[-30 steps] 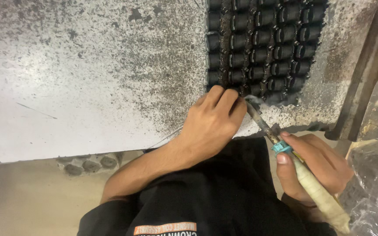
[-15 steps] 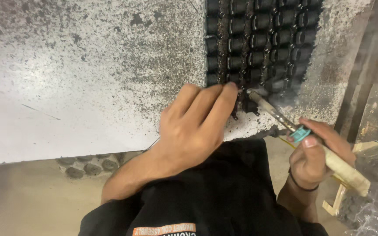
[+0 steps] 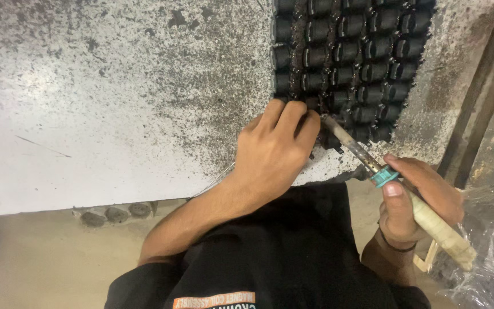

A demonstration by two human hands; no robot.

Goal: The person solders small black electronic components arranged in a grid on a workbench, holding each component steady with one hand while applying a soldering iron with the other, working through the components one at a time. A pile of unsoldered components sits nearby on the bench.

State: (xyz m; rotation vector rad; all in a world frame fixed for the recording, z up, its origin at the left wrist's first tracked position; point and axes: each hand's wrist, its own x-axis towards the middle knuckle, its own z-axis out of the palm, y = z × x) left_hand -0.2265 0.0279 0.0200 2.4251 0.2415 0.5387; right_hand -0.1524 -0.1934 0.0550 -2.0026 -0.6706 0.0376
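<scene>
One speckled white table, dusty concrete floor

the light is moderate and warm, brightest on the pale speckled worktop at the left, which looks washed out but without hard glare. the right edge falls into dim shadow, and the black shirt at the bottom swallows detail. focus is fair in the middle, with slight softness and grain toward the edges.
</scene>
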